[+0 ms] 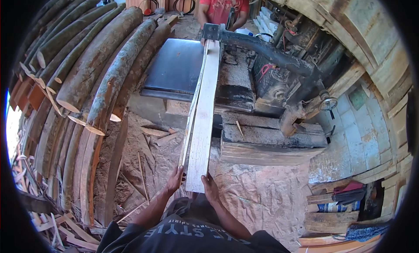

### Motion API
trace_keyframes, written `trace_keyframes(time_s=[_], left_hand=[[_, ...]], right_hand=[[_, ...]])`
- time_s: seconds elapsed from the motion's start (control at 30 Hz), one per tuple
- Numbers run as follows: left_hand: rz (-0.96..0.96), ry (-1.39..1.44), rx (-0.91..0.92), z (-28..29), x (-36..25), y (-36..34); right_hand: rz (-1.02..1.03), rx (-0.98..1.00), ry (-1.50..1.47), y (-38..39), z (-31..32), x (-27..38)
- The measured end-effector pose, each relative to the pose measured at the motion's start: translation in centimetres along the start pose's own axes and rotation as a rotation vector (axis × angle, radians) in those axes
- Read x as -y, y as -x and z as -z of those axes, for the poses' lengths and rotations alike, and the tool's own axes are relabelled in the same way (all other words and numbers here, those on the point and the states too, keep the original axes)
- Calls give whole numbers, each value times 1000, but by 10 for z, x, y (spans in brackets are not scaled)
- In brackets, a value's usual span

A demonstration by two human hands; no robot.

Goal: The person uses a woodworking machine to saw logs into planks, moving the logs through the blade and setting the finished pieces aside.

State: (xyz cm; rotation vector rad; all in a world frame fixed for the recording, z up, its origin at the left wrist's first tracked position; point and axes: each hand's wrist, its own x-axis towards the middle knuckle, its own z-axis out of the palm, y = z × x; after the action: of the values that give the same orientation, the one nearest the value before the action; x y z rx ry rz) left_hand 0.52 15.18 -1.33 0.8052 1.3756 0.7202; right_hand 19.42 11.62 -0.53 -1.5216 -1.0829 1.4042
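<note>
Across the front edge of the metal saw table (174,63) lies a long, pale sawn board (202,122), its far end near the table's rear edge, beside the guide block (211,31), and its near end jutting out over the floor toward the wearer. A thin wooden strip (195,106) runs along the board's left side, close against it at the far end and apart from it nearer the hands; whether the two are fully separate I cannot tell. The right hand (210,186) grips the board's right edge by its near corner, thumb on top and the other fingers mostly hidden, while the left hand (175,176) is closed around the strip's near end. Holding both pieces at their ends probably keeps the overhang level, since only the table bears the far half. Above the rear of the table, a thick curved arm (270,52) carries the guide block, likely to steady a blade that is hard to make out. Beyond it stands a co-worker in a red shirt (222,8), facing the wearer. To the table's left, bark-covered logs (100,56) lie stacked lengthwise, perhaps to be within reach; below the table's front right corner sits a squared timber (270,144), dusted with sawdust.
</note>
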Motion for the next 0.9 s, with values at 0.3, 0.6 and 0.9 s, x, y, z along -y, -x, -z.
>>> trace_keyframes(time_s=[0.3,0.6,0.9], left_hand=[[-6,-37,18,3,66,111],[-112,-18,54,-16,155,222],[-51,221,-10,-30,141,174]], right_hand=[[-39,-26,66,115,-7,-64],[-71,-44,-70,238,-15,-117],[-566,24,-984,371,37,-183]])
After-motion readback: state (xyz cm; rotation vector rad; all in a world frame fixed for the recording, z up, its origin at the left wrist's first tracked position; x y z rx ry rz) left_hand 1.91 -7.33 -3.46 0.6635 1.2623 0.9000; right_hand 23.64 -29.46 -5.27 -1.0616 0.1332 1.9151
